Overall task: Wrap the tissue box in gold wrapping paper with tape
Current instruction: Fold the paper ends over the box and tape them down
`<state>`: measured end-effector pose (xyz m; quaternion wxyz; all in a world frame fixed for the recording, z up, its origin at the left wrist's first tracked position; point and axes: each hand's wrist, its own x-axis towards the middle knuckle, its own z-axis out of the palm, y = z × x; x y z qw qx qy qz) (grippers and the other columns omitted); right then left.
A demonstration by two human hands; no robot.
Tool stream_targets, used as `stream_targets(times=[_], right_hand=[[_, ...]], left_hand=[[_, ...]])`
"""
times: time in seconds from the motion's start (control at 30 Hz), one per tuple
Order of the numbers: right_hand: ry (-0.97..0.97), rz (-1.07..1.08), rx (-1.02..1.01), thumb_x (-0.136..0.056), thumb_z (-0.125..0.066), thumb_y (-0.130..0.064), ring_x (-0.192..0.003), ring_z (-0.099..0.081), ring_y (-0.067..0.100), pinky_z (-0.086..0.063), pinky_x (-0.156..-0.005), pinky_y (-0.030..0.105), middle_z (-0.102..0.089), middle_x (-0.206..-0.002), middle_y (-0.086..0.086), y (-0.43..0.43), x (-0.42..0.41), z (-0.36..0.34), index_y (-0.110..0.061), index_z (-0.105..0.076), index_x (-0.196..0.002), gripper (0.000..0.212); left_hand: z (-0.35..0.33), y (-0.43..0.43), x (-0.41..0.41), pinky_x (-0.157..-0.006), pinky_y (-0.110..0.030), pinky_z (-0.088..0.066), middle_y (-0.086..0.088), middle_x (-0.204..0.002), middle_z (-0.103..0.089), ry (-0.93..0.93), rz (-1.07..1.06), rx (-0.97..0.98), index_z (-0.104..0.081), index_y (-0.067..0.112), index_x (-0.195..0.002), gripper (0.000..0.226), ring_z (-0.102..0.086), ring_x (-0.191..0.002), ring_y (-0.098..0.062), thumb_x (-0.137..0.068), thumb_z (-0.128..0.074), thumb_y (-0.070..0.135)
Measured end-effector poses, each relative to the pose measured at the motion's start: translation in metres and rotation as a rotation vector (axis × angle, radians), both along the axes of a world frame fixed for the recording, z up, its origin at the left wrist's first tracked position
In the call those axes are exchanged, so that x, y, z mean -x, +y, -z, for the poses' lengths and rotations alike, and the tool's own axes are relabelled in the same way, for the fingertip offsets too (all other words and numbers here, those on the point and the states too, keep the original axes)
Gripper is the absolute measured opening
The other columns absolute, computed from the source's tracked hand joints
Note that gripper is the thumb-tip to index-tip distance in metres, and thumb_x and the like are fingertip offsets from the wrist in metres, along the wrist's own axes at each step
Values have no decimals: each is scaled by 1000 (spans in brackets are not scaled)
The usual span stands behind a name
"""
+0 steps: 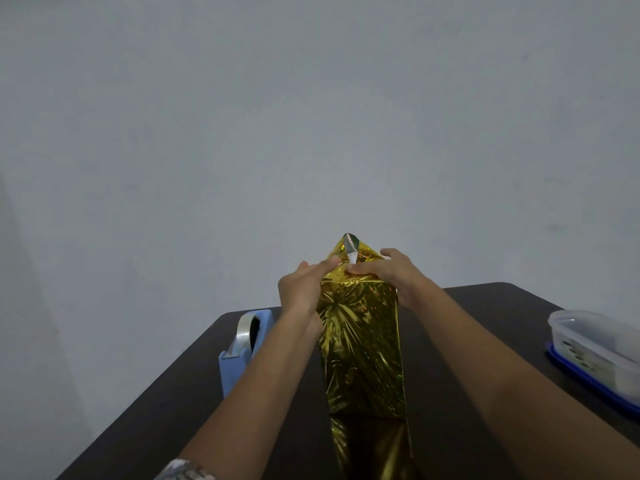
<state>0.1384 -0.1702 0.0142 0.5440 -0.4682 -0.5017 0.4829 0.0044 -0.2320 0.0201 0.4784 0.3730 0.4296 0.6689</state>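
so the box (360,341) sat on the table (166,400) with both hands at its far end, left hand (301,289) pressing flat-fingered on the flap (349,247), right hand (391,271) pinching it, dispenser (242,344) just left

A clear plastic container (595,344) sits on the dark table (173,393).

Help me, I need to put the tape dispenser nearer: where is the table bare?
Bare tabletop lies between the gold-wrapped box and the plastic container, under the right forearm, and at the near left corner before the tape dispenser. The middle is crowded: left hand and right hand work the box's top fold.
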Motion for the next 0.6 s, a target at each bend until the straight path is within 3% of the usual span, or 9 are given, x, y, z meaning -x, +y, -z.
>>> stream_targets(times=[0.1,0.27,0.4,0.47,0.53,0.6], right_hand=[[10,7,-9,-54,-91,-23,-123,-49,35,-46,-97,51,-41,-141,17,2,1,1,-12,-25,-145,113],[13,22,-7,-53,-91,-24,-122,-49,36,-47,-96,51,-42,-140,17,5,1,2,-14,-26,-145,114],[4,18,-1,-54,-90,-23,-122,-49,35,-47,-96,51,-42,-141,17,8,0,2,-14,-25,-145,112],[-3,21,-2,-57,-89,-22,-123,-48,35,-47,-97,50,-41,-142,16,10,-1,3,-14,-25,-145,109],[-10,23,-5,-59,-89,-22,-124,-47,34,-46,-98,50,-40,-143,16,11,-1,3,-13,-26,-145,107],[-12,24,-3,-59,-89,-22,-124,-48,35,-47,-97,50,-40,-142,16,11,-1,3,-13,-26,-145,107]], left_hand=[[2,1,-3,-58,-30,-58,-14,-138,-51,11,-4,-17,-61,1,-121,61,-59,-113,-32,-67,-84,19],[2,5,-9,-88,-44,-54,-8,-142,-48,16,-20,-64,-63,10,-115,50,-57,-117,-30,-70,-82,17],[8,10,-7,-94,-45,-51,-10,-143,-47,48,-64,-75,-63,8,-107,38,-55,-119,-31,-73,-80,15],[10,13,-7,-96,-45,-49,-7,-144,-46,57,-84,-96,-67,18,-81,15,-55,-119,-29,-74,-79,13],[15,18,-7,-97,-47,-48,-3,-145,-44,93,-109,-110,-62,26,-64,25,-53,-121,-29,-74,-78,11],[17,20,-7,-98,-48,-46,0,-145,-44,130,-141,-100,-66,27,-59,25,-53,-121,-30,-74,-78,11]])
